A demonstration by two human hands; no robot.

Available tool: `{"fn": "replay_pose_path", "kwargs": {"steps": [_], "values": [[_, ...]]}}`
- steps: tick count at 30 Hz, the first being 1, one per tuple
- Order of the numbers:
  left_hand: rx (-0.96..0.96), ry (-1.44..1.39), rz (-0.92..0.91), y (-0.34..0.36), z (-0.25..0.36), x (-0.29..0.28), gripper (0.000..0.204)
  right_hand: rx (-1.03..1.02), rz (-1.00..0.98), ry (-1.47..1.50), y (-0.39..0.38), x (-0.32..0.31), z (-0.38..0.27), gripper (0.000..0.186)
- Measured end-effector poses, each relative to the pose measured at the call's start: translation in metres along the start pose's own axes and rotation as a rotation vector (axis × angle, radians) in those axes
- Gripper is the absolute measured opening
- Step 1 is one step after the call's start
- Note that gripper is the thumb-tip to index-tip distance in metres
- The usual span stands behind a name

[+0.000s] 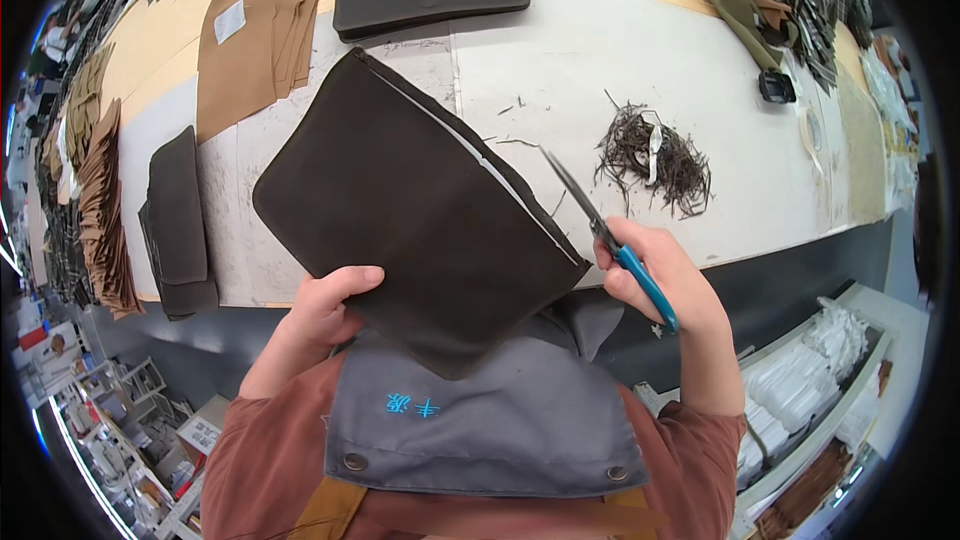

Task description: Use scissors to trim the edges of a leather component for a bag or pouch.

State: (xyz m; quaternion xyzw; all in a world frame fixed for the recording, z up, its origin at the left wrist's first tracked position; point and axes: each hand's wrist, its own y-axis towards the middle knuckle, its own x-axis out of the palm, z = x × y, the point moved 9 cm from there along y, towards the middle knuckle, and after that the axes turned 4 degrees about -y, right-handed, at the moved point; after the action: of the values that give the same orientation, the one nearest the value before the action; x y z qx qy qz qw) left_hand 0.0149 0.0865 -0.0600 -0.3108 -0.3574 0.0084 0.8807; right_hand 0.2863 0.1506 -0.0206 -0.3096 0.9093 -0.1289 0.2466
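Pouch (400,190) runs lengthwise from ten to four o'clock; our left hand (328,305) pinches its seven-o'clock edge, our right hand (655,262), gripping scissors (603,230), sits nearer four.

Bright, even light is spreading over the worktop (530,50) in the upper centre, casting only faint shadows; the dark flat piece (400,170) mid-frame is showing almost no glare. A strip of light (80,465) is glaring at lower left. Fisheye distortion is bowing straight edges, rim detail is softening, and black vignetting is swallowing the corners.
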Motion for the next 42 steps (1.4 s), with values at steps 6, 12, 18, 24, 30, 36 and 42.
{"fn": "replay_pose_path", "kwargs": {"steps": [6, 12, 18, 24, 30, 36, 42], "values": [[-0.019, -0.011, -0.023, -0.002, -0.022, 0.006, 0.050, -0.048, 0.170, 0.335, 0.011, 0.012, -0.017, 0.032], [0.199, 0.202, 0.117, -0.015, -0.012, -0.058, 0.067, -0.073, 0.307, 0.281, 0.038, 0.026, -0.022, 0.022], [1.056, 1.198, 0.193, -0.027, 0.112, -0.002, 0.057, -0.045, 0.279, 0.264, 0.049, 0.042, -0.012, 0.022], [0.930, 1.832, -0.438, 0.059, 0.076, 0.095, 0.043, 0.061, 0.224, 0.229, 0.059, 0.051, -0.013, 0.022], [0.255, 1.430, -0.850, 0.123, 0.045, 0.083, 0.015, 0.142, 0.174, 0.041, 0.064, 0.041, -0.015, 0.023], [0.102, 1.248, -0.941, 0.130, 0.031, 0.073, 0.017, 0.199, 0.081, -0.241, 0.062, 0.018, -0.009, 0.050], [0.086, 1.134, -0.997, 0.127, 0.032, 0.071, 0.014, 0.102, 0.011, -0.670, 0.050, 0.002, -0.015, 0.069]]}}
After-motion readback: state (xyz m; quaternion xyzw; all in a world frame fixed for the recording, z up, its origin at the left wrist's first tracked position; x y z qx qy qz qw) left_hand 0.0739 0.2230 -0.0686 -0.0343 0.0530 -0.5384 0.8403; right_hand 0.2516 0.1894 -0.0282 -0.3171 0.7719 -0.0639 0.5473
